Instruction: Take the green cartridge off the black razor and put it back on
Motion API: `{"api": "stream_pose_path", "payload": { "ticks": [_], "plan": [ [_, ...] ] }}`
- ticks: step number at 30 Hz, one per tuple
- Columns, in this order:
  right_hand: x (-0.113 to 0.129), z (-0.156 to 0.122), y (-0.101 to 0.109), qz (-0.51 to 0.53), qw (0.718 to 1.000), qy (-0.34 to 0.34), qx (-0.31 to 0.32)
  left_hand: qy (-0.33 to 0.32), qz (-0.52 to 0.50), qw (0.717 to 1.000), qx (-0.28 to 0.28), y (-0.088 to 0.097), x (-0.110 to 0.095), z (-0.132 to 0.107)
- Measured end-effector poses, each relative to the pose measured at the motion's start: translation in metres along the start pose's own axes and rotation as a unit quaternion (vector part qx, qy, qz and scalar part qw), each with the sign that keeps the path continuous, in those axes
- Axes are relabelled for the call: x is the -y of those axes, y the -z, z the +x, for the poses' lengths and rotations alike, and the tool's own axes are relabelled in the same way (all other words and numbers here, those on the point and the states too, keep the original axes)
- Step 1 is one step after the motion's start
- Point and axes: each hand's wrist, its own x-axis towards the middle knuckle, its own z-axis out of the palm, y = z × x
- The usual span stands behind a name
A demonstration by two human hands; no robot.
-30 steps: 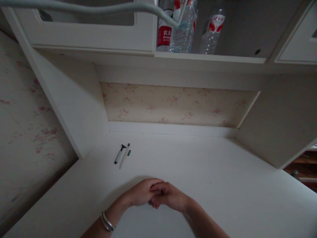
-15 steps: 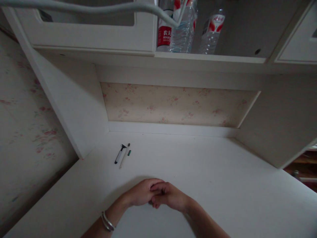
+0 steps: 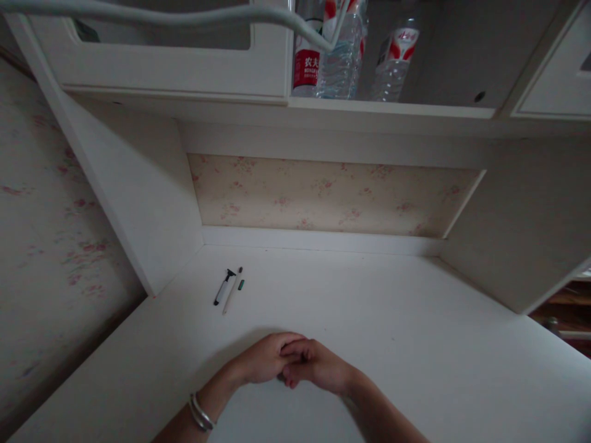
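Both my hands rest on the white desk, pressed together near its front middle. My left hand lies with fingers curled over my right hand, whose fingers are curled too; nothing shows inside either. Silver bangles circle my left wrist. Up and to the left of the hands lie a black-and-white razor, a thin pale stick beside it, and a tiny green piece. None of these touches my hands.
A shelf above holds water bottles with red labels. A grey cable runs across the cupboard front at the top. Floral wallpaper backs the desk alcove, and white side panels close it left and right.
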Motion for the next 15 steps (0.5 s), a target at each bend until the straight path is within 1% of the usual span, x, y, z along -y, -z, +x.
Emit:
{"api": "stream_pose_path", "payload": {
  "ticks": [7, 11, 15],
  "plan": [
    [-0.0037, 0.0013, 0.0011, 0.003, 1.0, -0.003, -0.008, -0.01, -0.011, 1.0, 0.001, 0.0005, 0.001, 0.0007],
    [-0.002, 0.0006, 0.0006, 0.005, 1.0, 0.005, 0.001, -0.011, -0.019, 1.0, 0.003, 0.0006, 0.0033, 0.0012],
    [0.0003, -0.0002, -0.0004, 0.014, 1.0, 0.003, -0.009, -0.013, -0.017, 1.0, 0.003, 0.0003, 0.003, 0.0017]
  ]
}}
